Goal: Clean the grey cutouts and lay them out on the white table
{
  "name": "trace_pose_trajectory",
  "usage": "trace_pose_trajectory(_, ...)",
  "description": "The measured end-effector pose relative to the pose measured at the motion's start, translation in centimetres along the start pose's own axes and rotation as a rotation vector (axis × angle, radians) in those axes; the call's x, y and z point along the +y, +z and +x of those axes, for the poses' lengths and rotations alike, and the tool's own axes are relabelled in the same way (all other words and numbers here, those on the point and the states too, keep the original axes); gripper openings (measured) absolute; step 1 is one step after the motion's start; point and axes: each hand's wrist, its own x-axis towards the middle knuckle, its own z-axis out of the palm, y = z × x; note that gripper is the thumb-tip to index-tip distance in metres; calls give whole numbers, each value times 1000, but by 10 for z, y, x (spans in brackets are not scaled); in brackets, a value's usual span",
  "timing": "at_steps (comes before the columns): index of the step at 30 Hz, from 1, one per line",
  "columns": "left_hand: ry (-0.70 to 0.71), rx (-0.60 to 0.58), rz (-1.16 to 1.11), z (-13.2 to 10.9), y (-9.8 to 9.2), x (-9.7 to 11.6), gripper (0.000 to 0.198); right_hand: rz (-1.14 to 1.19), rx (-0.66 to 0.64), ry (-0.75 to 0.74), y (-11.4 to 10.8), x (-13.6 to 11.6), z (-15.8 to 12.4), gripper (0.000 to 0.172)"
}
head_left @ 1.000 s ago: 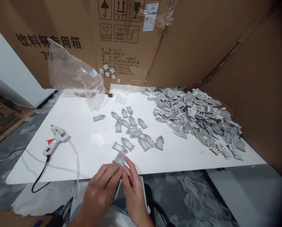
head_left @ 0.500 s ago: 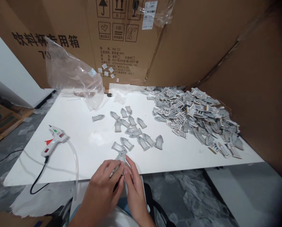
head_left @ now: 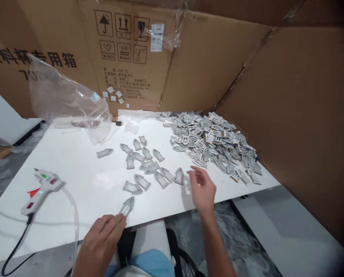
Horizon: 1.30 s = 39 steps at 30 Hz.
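My left hand is at the front edge of the table, its fingers closed over the lower end of a grey, pointed, window-shaped piece. The piece's tip points away from me, and my fingers hide its base. To the right, my right hand hovers above the table with loosely curled fingers, somewhat apart and holding nothing visible. Just left of its fingertips lies a similar grey piece. Several more grey pieces are spread loosely over the middle, some overlapping.
A large heap of grey and white pieces covers the table's back right. On the left lies a white glue gun with a clear hose and black cord. A clear plastic bag stands at the back left, before tall cardboard.
My hands have parted: the right has let go of the piece and moved right, while the left keeps it. The view has turned right, so the table appears shifted left.
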Motion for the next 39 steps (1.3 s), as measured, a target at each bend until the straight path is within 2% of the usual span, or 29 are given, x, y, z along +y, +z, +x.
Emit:
trace_pose_trajectory(2, 10, 21, 102, 9, -7, 0, 31, -300, 139, -175, -17, 29, 36, 44)
trace_pose_trajectory(3, 3, 29, 143, 15, -11, 0, 29, -409, 128, -261, -24, 42, 50, 46)
trace_pose_trajectory(6, -22, 44, 194, 27, -22, -3, 24, -452, 40, -335, -36, 73, 77, 42)
trace_pose_trajectory(10, -176, 61, 24, 26, -30, -12, 19, -442, 15, -356, -34, 92, 84, 37)
trace_pose_trajectory(14, -378, 107, -17, 19, -30, -22, 14, -444, 44, -351, -30, 96, 79, 43)
trace_pose_trajectory(16, -456, 84, 9, 17, -27, -29, 12, -434, 70, -348, -30, 94, 77, 44)
trace_pose_trajectory(22, -733, -134, -65, 29, -20, -44, 21, -340, 318, -293, -38, 82, 66, 54)
trace_pose_trajectory(24, -832, -210, -122, 36, -24, -46, 20, -192, 364, -214, -35, 74, 51, 54)
trace_pose_trajectory(26, -921, -277, -161, 44, -29, -47, 19, -2, 357, -112, -28, 60, 29, 54)
trace_pose_trajectory(28, -985, -337, -192, 52, -35, -50, 19, 137, 298, -41, -17, 41, 2, 56)
trace_pose_trajectory(30, -1016, -391, -209, 59, -40, -54, 19, 223, 174, 0, -3, 17, -29, 55)
trace_pose_trajectory(35, -1020, -484, -180, 70, -41, -61, 18, 520, -321, 131, 36, -36, -97, 51)
trace_pose_trajectory(39, -991, -482, -211, 73, -39, -64, 14, 689, -651, 178, 61, -56, -124, 49)
